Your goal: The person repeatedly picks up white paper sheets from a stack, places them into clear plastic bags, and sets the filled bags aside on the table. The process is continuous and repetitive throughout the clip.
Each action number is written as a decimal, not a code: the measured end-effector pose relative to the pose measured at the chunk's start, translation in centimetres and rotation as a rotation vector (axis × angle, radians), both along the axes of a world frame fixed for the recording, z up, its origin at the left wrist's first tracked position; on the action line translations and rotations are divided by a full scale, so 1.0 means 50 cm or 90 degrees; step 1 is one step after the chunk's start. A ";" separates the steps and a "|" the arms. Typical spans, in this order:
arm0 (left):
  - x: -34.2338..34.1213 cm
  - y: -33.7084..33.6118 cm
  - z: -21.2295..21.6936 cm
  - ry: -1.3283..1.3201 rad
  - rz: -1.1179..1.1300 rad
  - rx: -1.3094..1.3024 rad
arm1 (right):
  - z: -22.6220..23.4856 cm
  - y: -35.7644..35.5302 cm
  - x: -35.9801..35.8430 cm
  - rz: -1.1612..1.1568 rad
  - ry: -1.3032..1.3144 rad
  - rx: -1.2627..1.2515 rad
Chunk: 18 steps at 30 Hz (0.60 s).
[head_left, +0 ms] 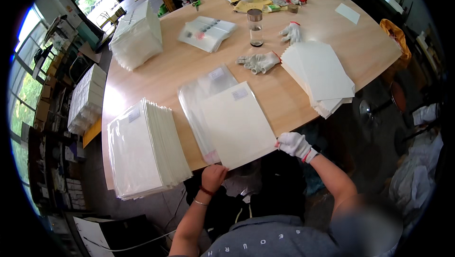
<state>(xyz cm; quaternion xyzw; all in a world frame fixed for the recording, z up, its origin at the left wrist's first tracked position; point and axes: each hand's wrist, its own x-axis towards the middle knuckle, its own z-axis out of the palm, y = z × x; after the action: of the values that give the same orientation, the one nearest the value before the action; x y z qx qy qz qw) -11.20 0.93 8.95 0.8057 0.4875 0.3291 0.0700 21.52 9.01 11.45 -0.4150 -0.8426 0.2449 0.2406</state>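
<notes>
A cream sheet (239,126) with a small pale label near its top lies at the table's front edge. My bare left hand (213,177), with a bracelet at its wrist, is closed on the sheet's near-left corner. At the near-right corner, my right hand (295,145) in a white glove pinches the same sheet. Whether a clear sleeve covers this sheet, I cannot tell. Clear plastic sleeves (192,100) lie partly beneath it on the left. Left of them rises a tall stack of cream sheets in clear sleeves (135,150). A fanned stack of white sheets (322,69) lies to the right.
Two work gloves (259,62) and a clear jar (256,29) are beyond the sheet. Packed sleeves (206,33) and a big plastic-wrapped pile (137,36) stand farther left. Tape rolls and scissors (196,3) are at the back. A stool (395,98) stands off the table's right side.
</notes>
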 end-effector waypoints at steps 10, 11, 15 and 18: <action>-0.001 -0.036 -0.015 -0.306 0.378 -0.446 | -0.019 -0.041 -0.064 -0.404 -0.052 -0.048; 0.005 -0.044 -0.019 -0.494 0.371 -0.529 | -0.018 -0.047 -0.063 -0.402 0.081 -0.164; 0.037 -0.062 0.001 -0.846 0.251 -0.703 | -0.004 -0.081 -0.045 -0.317 0.394 -0.442; 0.048 -0.055 0.043 -0.641 0.210 -0.587 | -0.014 -0.123 -0.033 -0.272 0.473 -0.495</action>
<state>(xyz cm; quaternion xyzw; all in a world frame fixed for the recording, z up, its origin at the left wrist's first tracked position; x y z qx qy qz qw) -8.80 -1.84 11.08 0.3593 0.6016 0.4279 0.5709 19.86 2.85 10.73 -0.5200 -0.4470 0.6117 0.3945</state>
